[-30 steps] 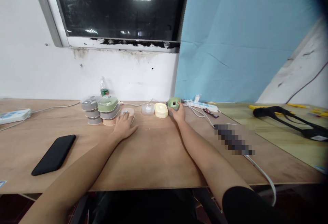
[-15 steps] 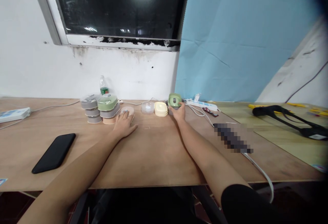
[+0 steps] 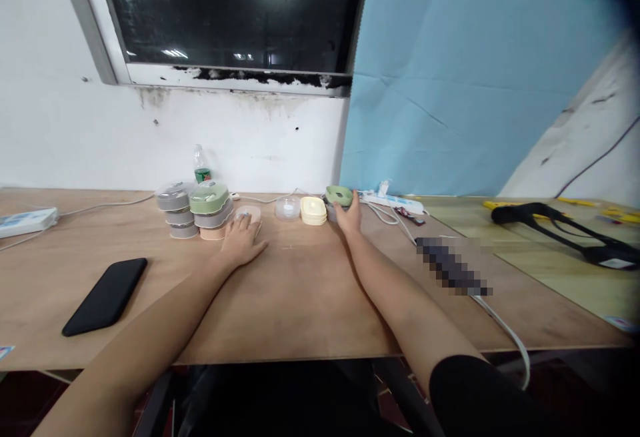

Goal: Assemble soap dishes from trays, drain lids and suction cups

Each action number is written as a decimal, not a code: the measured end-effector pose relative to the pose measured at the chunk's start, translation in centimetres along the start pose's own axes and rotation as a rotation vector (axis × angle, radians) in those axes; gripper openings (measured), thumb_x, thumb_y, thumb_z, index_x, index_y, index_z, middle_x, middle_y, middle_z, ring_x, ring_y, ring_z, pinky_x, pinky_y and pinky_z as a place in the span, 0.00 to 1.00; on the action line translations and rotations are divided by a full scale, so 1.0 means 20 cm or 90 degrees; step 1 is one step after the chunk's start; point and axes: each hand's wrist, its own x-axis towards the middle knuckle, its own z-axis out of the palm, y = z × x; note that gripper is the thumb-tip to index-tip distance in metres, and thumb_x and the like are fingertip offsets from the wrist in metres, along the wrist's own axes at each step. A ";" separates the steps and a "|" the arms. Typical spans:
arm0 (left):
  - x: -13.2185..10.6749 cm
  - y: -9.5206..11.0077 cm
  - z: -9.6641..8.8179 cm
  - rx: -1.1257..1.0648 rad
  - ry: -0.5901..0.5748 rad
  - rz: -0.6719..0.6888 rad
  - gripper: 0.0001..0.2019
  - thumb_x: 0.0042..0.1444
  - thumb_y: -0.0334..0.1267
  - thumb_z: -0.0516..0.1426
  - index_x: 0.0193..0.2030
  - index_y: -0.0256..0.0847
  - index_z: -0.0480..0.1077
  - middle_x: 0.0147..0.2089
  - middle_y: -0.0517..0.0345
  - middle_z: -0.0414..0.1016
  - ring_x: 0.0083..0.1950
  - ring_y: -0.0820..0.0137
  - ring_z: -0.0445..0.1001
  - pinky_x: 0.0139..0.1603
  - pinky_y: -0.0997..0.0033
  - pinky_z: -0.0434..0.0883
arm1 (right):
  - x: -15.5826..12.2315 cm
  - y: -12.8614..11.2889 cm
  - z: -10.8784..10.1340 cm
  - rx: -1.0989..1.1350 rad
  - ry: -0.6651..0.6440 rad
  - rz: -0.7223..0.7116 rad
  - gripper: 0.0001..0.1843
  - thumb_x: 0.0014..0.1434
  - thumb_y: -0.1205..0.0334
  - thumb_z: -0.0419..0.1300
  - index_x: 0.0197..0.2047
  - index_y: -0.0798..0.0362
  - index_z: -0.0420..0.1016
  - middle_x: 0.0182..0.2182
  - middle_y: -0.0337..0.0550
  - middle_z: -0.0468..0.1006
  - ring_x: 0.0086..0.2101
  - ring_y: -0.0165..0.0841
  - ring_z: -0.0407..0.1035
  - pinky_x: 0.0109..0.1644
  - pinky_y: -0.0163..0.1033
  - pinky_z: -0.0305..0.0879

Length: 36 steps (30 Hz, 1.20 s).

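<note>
My right hand (image 3: 349, 215) has its thumb and fingers around a small green food container (image 3: 340, 195), which sits level on a grey container (image 3: 332, 212). Left of it stand a short stack of cream-yellow containers (image 3: 313, 210) and a clear round container (image 3: 288, 209). My left hand (image 3: 242, 241) lies with fingers stretched out over a pale, clear-lidded container (image 3: 249, 211), holding nothing. Beside that hand rises a stack of round containers with a green one (image 3: 209, 198) on top. Another stack, grey (image 3: 175, 197), stands to its left.
A black phone (image 3: 106, 295) lies at the left. Power strips (image 3: 400, 205) with cables sit at the back right and far left. A plastic bottle (image 3: 201, 165) stands by the wall. A blurred-out dark object (image 3: 450, 267) and a black strap-like frame (image 3: 565, 233) lie on the right.
The green container in my right hand has gone from tilted up to lying level, slightly lower, on the grey one. My left hand has stayed in place.
</note>
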 end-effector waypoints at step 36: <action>0.00 0.00 0.01 -0.008 0.027 -0.003 0.32 0.56 0.58 0.51 0.64 0.44 0.60 0.68 0.42 0.54 0.69 0.49 0.50 0.64 0.46 0.50 | -0.04 -0.05 -0.03 -0.070 -0.010 0.057 0.43 0.41 0.47 0.67 0.57 0.54 0.59 0.53 0.56 0.64 0.55 0.46 0.58 0.56 0.46 0.57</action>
